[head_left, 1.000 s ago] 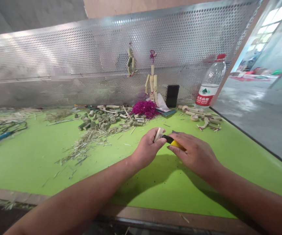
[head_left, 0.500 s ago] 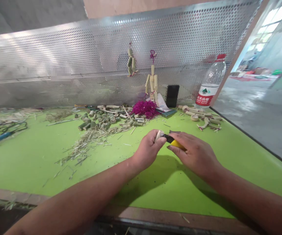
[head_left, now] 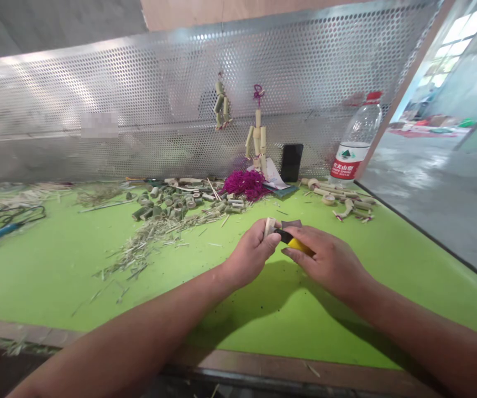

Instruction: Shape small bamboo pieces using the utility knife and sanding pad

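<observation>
My left hand (head_left: 251,251) grips a short pale bamboo piece (head_left: 270,226), whose top end sticks up above the fingers. My right hand (head_left: 325,258) is shut on a yellow-handled utility knife (head_left: 295,244), with its black front part reaching toward the bamboo. The two hands nearly touch above the green tabletop (head_left: 56,276). Fingers hide most of the bamboo piece and part of the knife handle.
Bamboo segments (head_left: 172,202) and loose shavings (head_left: 147,243) lie left of my hands. Small bamboo figures (head_left: 258,138) stand or hang against a perforated metal panel (head_left: 97,99). Nearby are a magenta tuft (head_left: 242,185), a black phone (head_left: 292,163) and a water bottle (head_left: 356,138).
My hands have risen slightly, and the bamboo piece stands a little more upright against the knife. Nothing has been let go.
</observation>
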Action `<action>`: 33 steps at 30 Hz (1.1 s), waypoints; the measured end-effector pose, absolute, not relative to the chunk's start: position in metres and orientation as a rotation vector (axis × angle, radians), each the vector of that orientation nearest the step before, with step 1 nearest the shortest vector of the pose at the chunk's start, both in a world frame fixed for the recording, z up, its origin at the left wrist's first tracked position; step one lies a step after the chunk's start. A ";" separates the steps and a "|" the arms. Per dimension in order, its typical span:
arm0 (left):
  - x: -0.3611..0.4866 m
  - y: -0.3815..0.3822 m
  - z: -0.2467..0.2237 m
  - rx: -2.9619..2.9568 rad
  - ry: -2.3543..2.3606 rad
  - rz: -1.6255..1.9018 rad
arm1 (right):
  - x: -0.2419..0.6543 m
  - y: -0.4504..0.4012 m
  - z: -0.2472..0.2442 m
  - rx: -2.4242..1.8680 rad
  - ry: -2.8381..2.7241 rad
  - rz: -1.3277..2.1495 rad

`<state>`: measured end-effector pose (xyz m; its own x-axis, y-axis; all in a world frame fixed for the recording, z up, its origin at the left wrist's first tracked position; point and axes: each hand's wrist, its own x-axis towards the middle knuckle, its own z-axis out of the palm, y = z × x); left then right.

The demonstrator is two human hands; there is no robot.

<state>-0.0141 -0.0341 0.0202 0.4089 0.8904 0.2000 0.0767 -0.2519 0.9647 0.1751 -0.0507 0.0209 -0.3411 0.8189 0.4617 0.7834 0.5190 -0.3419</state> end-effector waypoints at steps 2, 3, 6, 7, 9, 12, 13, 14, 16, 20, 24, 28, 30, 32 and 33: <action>-0.013 -0.034 0.020 1.680 0.918 1.039 | 0.175 -0.051 0.021 -1.294 -2.175 0.070; -0.013 -0.034 0.020 1.684 0.942 1.045 | 0.175 -0.051 0.021 -1.293 -2.176 0.062; -0.012 -0.034 0.019 1.637 0.962 0.999 | 0.175 -0.051 0.021 -1.299 -2.174 0.038; -0.012 -0.034 0.019 1.622 0.956 0.984 | 0.175 -0.050 0.020 -1.298 -2.170 0.029; -0.012 -0.034 0.018 1.602 0.927 0.976 | 0.175 -0.050 0.020 -1.287 -2.168 0.012; -0.013 -0.034 0.016 1.591 0.873 0.984 | 0.175 -0.050 0.021 -1.269 -2.176 0.045; -0.013 -0.034 0.016 1.588 0.857 0.988 | 0.175 -0.050 0.022 -1.270 -2.180 0.076; -0.013 -0.034 0.015 1.589 0.842 0.990 | 0.175 -0.050 0.022 -1.273 -2.182 0.108; -0.013 -0.034 0.014 1.601 0.822 0.991 | 0.176 -0.050 0.023 -1.273 -2.184 0.165; -0.013 -0.034 0.015 1.628 0.793 0.981 | 0.176 -0.049 0.023 -1.230 -2.181 0.192; -0.013 -0.033 0.015 1.616 0.792 0.977 | 0.175 -0.051 0.025 -1.263 -2.189 0.160; -0.013 -0.034 0.015 1.591 0.831 0.963 | 0.174 -0.053 0.025 -1.308 -2.180 0.083; -0.013 -0.034 0.017 1.600 0.849 0.965 | 0.174 -0.053 0.024 -1.303 -2.180 0.039; -0.013 -0.035 0.018 1.629 0.893 0.967 | 0.175 -0.052 0.023 -1.291 -2.190 0.003; -0.013 -0.035 0.019 1.645 0.925 0.969 | 0.175 -0.052 0.022 -1.287 -2.193 -0.011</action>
